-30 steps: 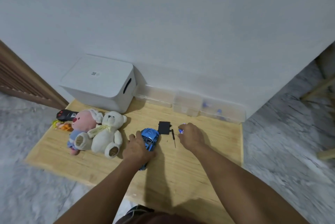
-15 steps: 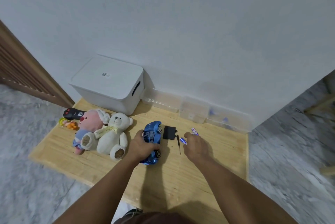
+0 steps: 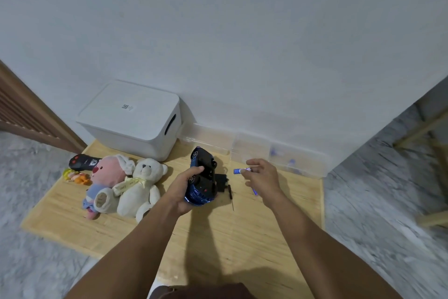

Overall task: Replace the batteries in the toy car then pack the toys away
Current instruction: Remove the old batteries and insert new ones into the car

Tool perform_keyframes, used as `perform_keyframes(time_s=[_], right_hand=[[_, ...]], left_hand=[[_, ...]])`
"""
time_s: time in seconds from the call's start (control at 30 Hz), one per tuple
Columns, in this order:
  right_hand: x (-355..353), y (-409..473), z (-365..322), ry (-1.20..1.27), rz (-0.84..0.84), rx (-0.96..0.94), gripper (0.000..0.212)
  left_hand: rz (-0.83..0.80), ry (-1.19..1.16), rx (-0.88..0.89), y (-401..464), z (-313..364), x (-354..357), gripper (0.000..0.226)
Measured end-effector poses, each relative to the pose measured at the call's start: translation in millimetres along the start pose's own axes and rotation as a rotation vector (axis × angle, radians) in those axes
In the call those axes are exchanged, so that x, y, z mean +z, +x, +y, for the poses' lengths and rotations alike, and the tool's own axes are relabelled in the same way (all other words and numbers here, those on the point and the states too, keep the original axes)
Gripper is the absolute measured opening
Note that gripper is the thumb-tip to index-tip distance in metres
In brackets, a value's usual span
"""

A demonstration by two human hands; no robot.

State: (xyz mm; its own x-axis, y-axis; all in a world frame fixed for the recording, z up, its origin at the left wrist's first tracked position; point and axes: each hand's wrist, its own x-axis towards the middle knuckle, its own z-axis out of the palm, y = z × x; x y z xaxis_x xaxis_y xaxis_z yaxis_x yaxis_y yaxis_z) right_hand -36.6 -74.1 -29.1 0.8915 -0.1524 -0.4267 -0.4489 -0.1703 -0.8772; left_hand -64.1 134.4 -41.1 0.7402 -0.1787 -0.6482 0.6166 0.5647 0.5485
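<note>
Lifted toy car (image 3: pixel 202 178); clear bins (image 3: pixel 299 160) hold batteries (blue).

One head-worn, wide-angle view looks forward and down from above — at a wooden board (image 3: pixel 242 238) on the floor. The white wall (image 3: pixel 242 44) fills the upper half — both forearms reach in from below.

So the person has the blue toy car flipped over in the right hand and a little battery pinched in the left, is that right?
Not quite: the hands are swapped. In the head view the left hand grips the blue toy car, turned underside up, while the right hand pinches the little battery at its fingers. The rest of your reading holds.
</note>
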Motion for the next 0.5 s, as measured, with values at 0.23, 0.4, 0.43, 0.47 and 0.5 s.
perform_keyframes(time_s=[0.23, 0.4, 0.43, 0.47, 0.5], right_hand=[[0.8, -5.9, -31.6, 0.164, -0.02, -0.059, 0.028], [13.3, -1.9, -32.0, 0.056, 0.0, -0.129, 0.026], [16.2, -0.9, -30.3, 0.029, 0.017, -0.149, 0.025], [18.8, -0.4, -29.3, 0.013, 0.035, -0.168, 0.024], [20.8, -0.6, -28.8, -0.002, 0.054, -0.185, 0.023]], left_hand=[[-0.024, 0.149, 0.04, 10.2, -1.7, 16.7, 0.04], [-0.015, 0.227, 0.137, 17.4, -0.9, 25.6, 0.062], [0.003, 0.23, 0.142, 16.5, -0.5, 27.8, 0.066], [0.008, 0.233, 0.145, 15.3, -0.3, 30.1, 0.07], [-0.002, 0.242, 0.151, 14.4, -0.5, 32.2, 0.071]])
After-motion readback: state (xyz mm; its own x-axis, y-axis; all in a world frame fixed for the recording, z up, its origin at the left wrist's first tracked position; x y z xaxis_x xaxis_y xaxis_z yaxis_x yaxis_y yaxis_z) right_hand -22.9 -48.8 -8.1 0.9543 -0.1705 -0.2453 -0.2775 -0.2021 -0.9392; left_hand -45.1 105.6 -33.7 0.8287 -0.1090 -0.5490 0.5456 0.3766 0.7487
